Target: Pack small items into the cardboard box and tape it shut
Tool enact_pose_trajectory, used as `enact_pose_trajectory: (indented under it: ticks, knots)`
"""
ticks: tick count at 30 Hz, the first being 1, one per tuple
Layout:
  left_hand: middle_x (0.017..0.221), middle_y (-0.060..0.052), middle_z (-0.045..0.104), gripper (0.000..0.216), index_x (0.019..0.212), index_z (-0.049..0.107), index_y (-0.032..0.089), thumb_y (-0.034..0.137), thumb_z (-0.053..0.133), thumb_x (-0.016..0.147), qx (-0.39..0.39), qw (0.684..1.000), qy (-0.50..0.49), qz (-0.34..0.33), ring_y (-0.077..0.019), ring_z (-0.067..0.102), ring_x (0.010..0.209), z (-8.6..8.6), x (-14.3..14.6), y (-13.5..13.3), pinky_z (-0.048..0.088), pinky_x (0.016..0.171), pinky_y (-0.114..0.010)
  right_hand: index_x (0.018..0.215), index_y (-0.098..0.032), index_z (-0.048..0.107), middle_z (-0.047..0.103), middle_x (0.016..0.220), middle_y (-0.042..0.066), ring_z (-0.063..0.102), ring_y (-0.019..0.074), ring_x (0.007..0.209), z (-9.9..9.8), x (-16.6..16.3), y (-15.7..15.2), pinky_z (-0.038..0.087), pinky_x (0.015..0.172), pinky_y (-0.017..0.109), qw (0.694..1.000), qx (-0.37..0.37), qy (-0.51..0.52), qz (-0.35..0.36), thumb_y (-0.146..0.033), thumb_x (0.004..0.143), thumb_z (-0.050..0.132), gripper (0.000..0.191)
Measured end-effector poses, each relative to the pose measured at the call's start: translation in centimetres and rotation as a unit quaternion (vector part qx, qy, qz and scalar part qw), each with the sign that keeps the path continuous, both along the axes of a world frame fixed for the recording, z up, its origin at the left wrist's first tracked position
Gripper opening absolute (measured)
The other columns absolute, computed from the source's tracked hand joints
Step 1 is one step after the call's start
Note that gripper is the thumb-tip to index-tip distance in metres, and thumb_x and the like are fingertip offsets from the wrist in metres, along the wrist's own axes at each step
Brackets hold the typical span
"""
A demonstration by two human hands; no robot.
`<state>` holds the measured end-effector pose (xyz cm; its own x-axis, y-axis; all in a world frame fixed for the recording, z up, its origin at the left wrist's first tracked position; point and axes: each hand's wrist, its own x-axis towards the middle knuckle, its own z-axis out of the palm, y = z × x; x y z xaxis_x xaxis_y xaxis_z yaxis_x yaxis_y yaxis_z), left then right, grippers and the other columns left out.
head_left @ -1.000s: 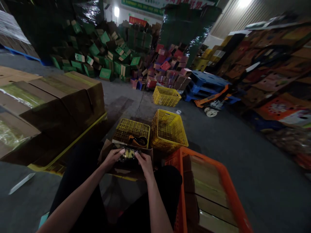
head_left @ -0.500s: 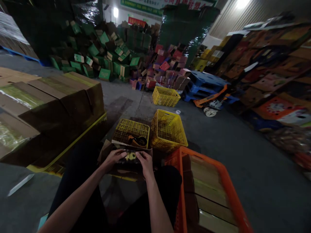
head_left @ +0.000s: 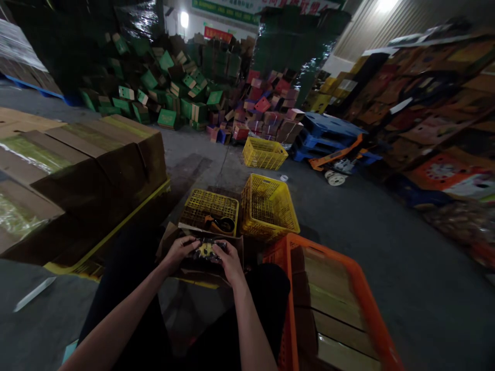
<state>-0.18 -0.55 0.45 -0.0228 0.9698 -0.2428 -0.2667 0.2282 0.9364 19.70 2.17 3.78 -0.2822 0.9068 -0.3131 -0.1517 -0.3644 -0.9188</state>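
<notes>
Both my hands meet over a small open cardboard box point(head_left: 176, 234) on my lap. My left hand point(head_left: 177, 252) and my right hand point(head_left: 229, 261) have their fingers curled round a small dark and yellow packet point(head_left: 205, 251) held between them. What the packet is I cannot make out in the dim light. Just beyond the box lies an upturned yellow crate point(head_left: 211, 206) with an orange tape dispenser point(head_left: 219, 223) on it.
An orange crate point(head_left: 359, 299) holding flat cardboard stands at my right. Two more yellow crates point(head_left: 268, 206) point(head_left: 264, 152) sit ahead on the concrete floor. Large cardboard boxes point(head_left: 77, 170) stand to my left. Piles of green and red boxes point(head_left: 174, 93) and blue pallets point(head_left: 328, 129) fill the back.
My hands have drawn slightly closer together and lower over the box, fingers closing more tightly round the packet. Nothing else has moved.
</notes>
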Motion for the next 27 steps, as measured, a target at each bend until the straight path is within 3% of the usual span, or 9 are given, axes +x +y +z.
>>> enact_pose_trajectory:
  ticks: [4,8,12,15,17,19,22,24,27]
  knots:
    - [0.102,-0.009,0.071,0.058,0.113,0.068,0.015,0.057,0.078,0.074,-0.020,0.999,-0.038,0.001,-0.0229,0.068,0.086,0.3,0.1,-0.1,0.053,0.070,-0.028,0.092,-0.020,0.069,0.067,0.085,0.000,0.065,0.0188,0.080,0.0,0.1,0.0,0.056,0.063,0.027,1.000,0.014,-0.004,-0.011,-0.054,0.067,0.082,0.043]
    - [0.139,-0.015,0.056,0.070,0.136,0.056,0.022,0.061,0.071,0.080,-0.024,0.995,-0.080,-0.054,-0.0347,0.061,0.116,0.9,0.0,-0.3,0.057,0.078,-0.038,0.087,-0.020,0.068,0.065,0.080,0.000,0.063,0.0174,0.074,0.2,0.2,0.1,0.056,0.059,0.026,0.999,0.025,-0.027,-0.019,-0.055,0.070,0.079,0.041]
    - [0.150,-0.013,0.047,0.081,0.143,0.051,0.026,0.042,0.086,0.071,0.045,0.986,-0.083,-0.138,-0.0376,0.048,0.132,1.4,0.0,-0.5,0.051,0.097,-0.043,0.083,-0.019,0.067,0.065,0.075,0.000,0.063,0.0179,0.069,-0.1,0.0,0.2,0.055,0.056,0.027,0.999,0.017,-0.042,-0.022,-0.059,0.068,0.079,0.044]
    - [0.157,-0.011,0.037,0.080,0.135,0.061,0.025,0.032,0.092,0.061,0.091,0.982,-0.046,-0.157,-0.0373,0.047,0.135,1.5,0.2,-0.4,0.043,0.108,-0.044,0.085,-0.020,0.066,0.066,0.076,0.000,0.063,0.0167,0.061,-0.6,-0.1,0.2,0.054,0.054,0.027,0.998,0.006,-0.050,-0.045,-0.061,0.068,0.078,0.046]
    - [0.157,-0.012,0.038,0.066,0.124,0.070,0.021,0.036,0.091,0.063,0.094,0.987,-0.017,-0.129,-0.0374,0.049,0.133,1.7,0.3,-0.4,0.043,0.108,-0.043,0.091,-0.021,0.065,0.068,0.078,-0.001,0.062,0.0155,0.056,-0.8,-0.1,0.3,0.053,0.053,0.028,0.998,-0.016,-0.051,-0.044,-0.062,0.069,0.077,0.048]
    - [0.143,-0.015,0.054,0.060,0.123,0.070,0.017,0.042,0.086,0.070,0.070,0.991,-0.006,-0.111,-0.0363,0.056,0.125,1.8,0.3,-0.4,0.045,0.105,-0.044,0.102,-0.023,0.064,0.070,0.083,0.001,0.064,0.0166,0.058,-0.9,0.0,0.3,0.054,0.055,0.029,0.998,-0.041,-0.037,-0.018,-0.066,0.075,0.070,0.052]
    - [0.118,-0.014,0.070,0.064,0.127,0.066,0.013,0.046,0.082,0.075,0.030,0.994,-0.025,-0.099,-0.0325,0.065,0.110,1.9,0.3,-0.6,0.050,0.097,-0.042,0.116,-0.023,0.064,0.073,0.099,0.008,0.070,0.0220,0.081,-0.6,0.3,0.4,0.057,0.064,0.032,0.999,-0.045,-0.020,0.017,-0.074,0.084,0.051,0.061]
    - [0.114,-0.013,0.072,0.063,0.122,0.069,0.011,0.049,0.082,0.074,0.015,0.996,-0.044,-0.079,-0.0300,0.067,0.104,1.7,0.3,-0.6,0.054,0.091,-0.039,0.118,-0.023,0.066,0.072,0.111,0.010,0.068,0.0245,0.098,-0.2,0.6,0.5,0.057,0.073,0.034,0.999,-0.003,-0.025,0.025,-0.074,0.087,0.046,0.063]
    - [0.110,-0.012,0.072,0.057,0.111,0.072,0.011,0.054,0.080,0.074,0.003,0.997,-0.048,-0.053,-0.0260,0.068,0.097,1.1,0.3,-0.4,0.056,0.084,-0.034,0.117,-0.024,0.070,0.071,0.118,0.007,0.064,0.0252,0.111,0.2,0.9,0.5,0.052,0.091,0.036,0.994,0.090,-0.042,0.035,-0.063,0.084,0.063,0.052]
